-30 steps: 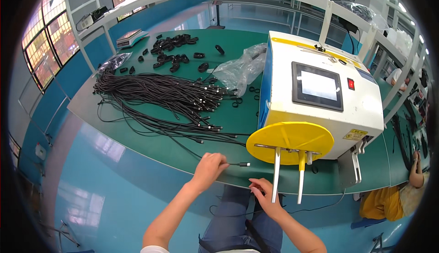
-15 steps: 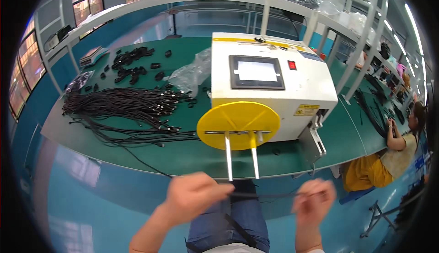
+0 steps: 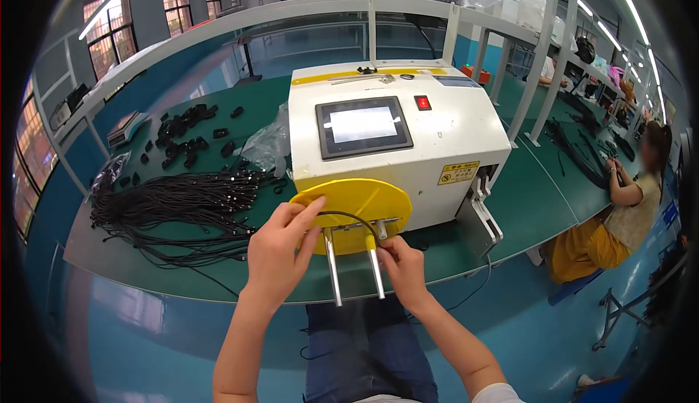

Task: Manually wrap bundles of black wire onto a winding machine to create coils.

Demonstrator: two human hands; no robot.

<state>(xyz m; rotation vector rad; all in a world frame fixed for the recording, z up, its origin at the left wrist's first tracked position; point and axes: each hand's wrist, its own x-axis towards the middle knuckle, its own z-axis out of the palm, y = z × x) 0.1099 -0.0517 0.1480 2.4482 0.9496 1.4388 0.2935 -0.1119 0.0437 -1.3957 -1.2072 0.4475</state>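
A black cable (image 3: pixel 348 215) curves in front of the yellow disc (image 3: pixel 364 193) on the white machine. My left hand (image 3: pixel 275 254) is at the disc's left edge, fingers and thumb closing on one stretch of the cable. On the other side, my right hand (image 3: pixel 404 266) pinches the cable between thumb and fingers, close to the yellow-sleeved post (image 3: pixel 372 254). The cable arches over that post between my hands. A bare metal post (image 3: pixel 332 268) sticks out from the disc beside my left hand. The cable's ends are hidden.
The white machine (image 3: pixel 397 166) carries a screen (image 3: pixel 364 126) and a red switch (image 3: pixel 422 102). A bundle of black cables (image 3: pixel 175 203), small black parts (image 3: pixel 186 123) and clear plastic (image 3: pixel 266 144) lie left on the green table. A metal bracket (image 3: pixel 480 221) juts out right. A co-worker (image 3: pixel 630 206) sits further right.
Both hands have risen from above my lap to the yellow disc and come closer together. The cable, stretched between them before, now bends around the posts. The view has shifted.
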